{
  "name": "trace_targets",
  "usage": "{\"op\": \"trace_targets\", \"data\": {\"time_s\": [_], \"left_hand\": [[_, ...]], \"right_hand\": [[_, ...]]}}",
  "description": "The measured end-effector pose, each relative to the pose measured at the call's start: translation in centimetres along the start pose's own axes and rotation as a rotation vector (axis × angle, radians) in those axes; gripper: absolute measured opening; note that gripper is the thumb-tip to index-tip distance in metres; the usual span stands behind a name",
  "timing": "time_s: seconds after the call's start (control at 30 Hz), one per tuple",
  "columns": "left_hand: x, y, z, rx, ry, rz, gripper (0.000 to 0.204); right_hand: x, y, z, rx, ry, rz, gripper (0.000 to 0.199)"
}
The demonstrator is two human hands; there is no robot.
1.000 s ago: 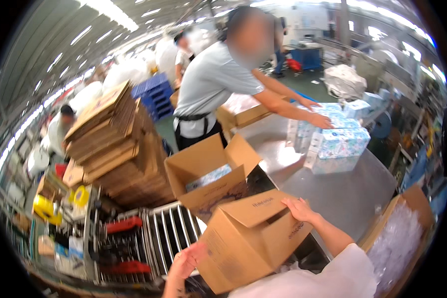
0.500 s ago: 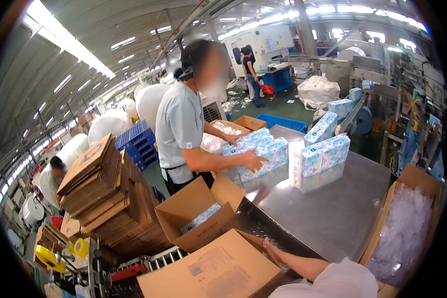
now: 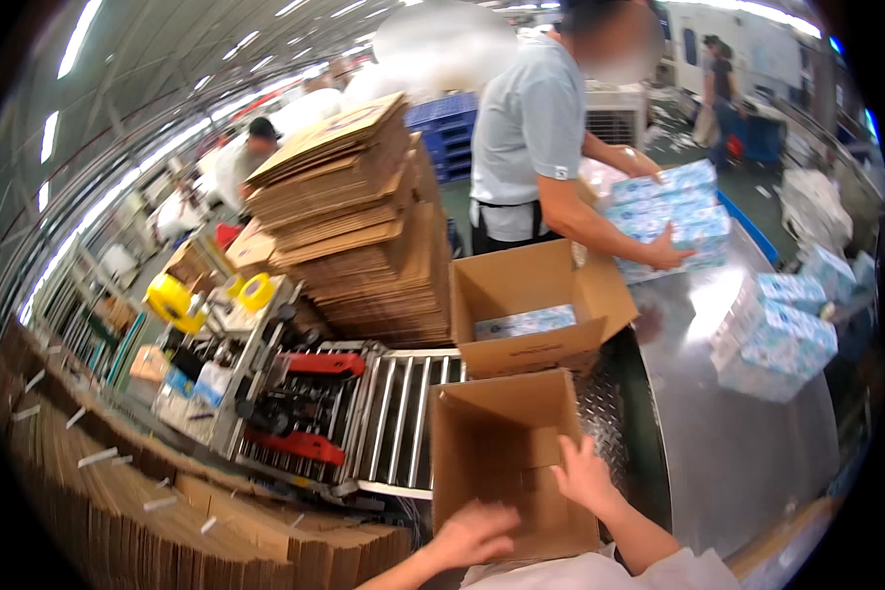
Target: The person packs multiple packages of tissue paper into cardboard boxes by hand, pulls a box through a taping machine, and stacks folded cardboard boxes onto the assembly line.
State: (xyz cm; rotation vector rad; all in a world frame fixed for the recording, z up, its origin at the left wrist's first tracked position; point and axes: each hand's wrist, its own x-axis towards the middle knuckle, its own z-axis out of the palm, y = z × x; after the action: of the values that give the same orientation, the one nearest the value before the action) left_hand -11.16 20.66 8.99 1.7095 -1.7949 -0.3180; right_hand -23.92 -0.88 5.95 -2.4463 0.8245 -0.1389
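An open, empty cardboard box (image 3: pixel 497 433) stands upright in front of me at the near end of the roller conveyor (image 3: pixel 393 403). My left hand (image 3: pixel 477 531) rests flat on the box's bottom near its front edge. My right hand (image 3: pixel 585 475) presses on the inside of its right wall. Just beyond it stands a second open box (image 3: pixel 531 344) with a blue-and-white pack (image 3: pixel 526 322) lying in it.
A co-worker in a grey shirt (image 3: pixel 531 128) holds blue-and-white packs (image 3: pixel 674 211) above the metal table (image 3: pixel 737 442). More packs (image 3: pixel 777 339) lie at right. A tall stack of flat cartons (image 3: pixel 359 216) stands left of the boxes; a tape machine (image 3: pixel 285 413) with yellow rolls (image 3: pixel 177 300) is farther left.
The view has swung down and left. The box that I held tilted now stands upright with both my hands inside it. The co-worker has lifted packs off the table.
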Motion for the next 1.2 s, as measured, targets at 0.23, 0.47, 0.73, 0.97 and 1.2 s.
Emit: {"op": "trace_targets", "data": {"time_s": [0.23,0.47,0.73,0.97,1.2], "left_hand": [[-1.8,-6.4,0.8,0.071,0.107,-0.981,0.056],[-2.8,-7.8,2.2,-0.013,0.216,-1.014,0.039],[-1.8,-9.6,2.8,-0.049,0.166,-0.904,0.054],[3.3,-6.3,9.4,0.092,0.163,-0.628,0.048],[11.2,2.4,8.8,0.167,0.046,-1.038,0.041]], "right_hand": [[1.3,12.5,-0.2,0.090,0.201,-0.087,0.038],[2.1,9.2,4.6,-0.205,-0.296,0.597,0.099],[5.0,19.9,8.8,0.274,-0.587,0.360,0.085],[1.7,19.6,-0.3,-0.185,-0.412,0.061,0.050],[5.7,34.8,-19.9,-0.257,0.315,0.280,0.023]]}}
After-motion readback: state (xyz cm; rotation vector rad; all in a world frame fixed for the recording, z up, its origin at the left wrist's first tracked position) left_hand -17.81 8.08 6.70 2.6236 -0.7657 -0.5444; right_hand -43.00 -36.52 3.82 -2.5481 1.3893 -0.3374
